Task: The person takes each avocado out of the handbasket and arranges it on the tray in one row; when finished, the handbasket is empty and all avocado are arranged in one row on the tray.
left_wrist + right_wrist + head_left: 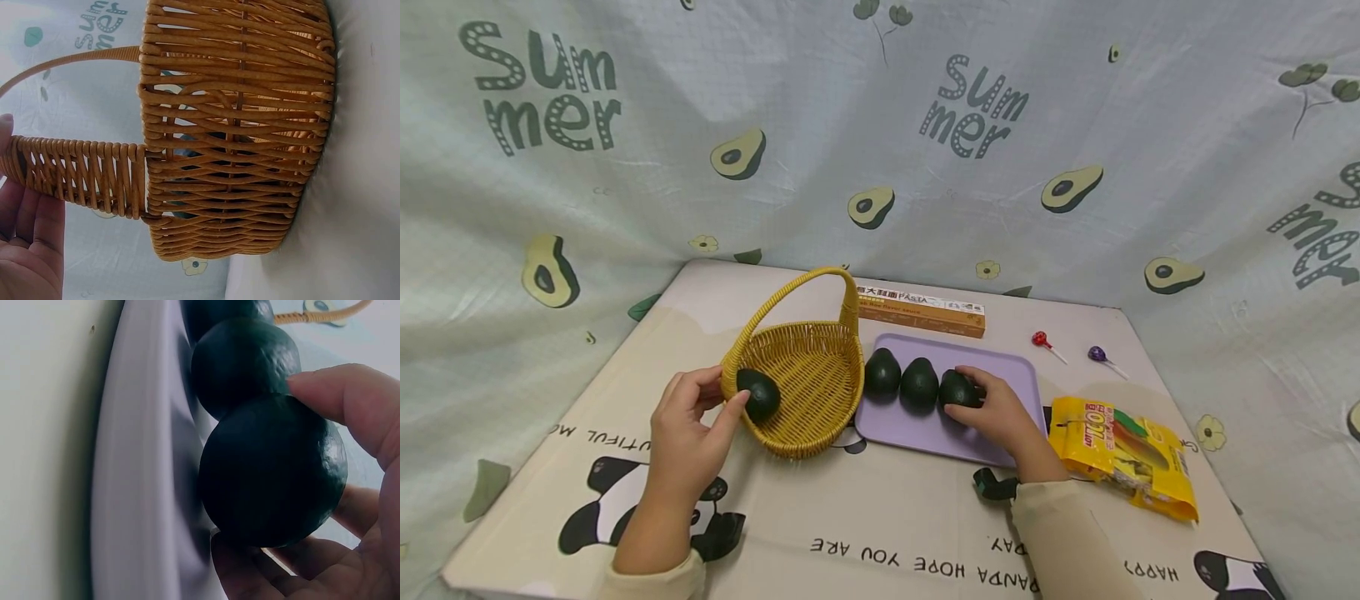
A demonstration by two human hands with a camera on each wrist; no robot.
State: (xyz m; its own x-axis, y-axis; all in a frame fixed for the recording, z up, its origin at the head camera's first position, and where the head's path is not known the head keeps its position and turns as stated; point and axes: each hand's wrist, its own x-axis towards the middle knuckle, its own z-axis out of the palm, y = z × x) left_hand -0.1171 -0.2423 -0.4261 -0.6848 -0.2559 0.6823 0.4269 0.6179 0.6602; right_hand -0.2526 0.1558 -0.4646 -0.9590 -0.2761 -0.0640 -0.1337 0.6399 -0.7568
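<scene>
My left hand [688,429] grips the lower handle of a yellow wicker basket [820,392], thumb on one side and fingers on the other. Inside the basket, against its left wall, lies a dark green avocado [760,395]; the left wrist view shows it only through gaps in the weave. On a lilac tray [895,432] right of the basket, three avocados stand in a row: a left one [882,375], a middle one [919,385] and a right one [269,475]. My right hand [1000,412] holds the right one between thumb and fingers, close above or on the tray.
Behind the tray lies a long pasta box [925,315]. A red lollipop [1041,340] and a purple lollipop [1099,355] lie at the back right. Right of the tray is a yellow candy bag [1123,454]. A printed cloth [850,517] covers the table.
</scene>
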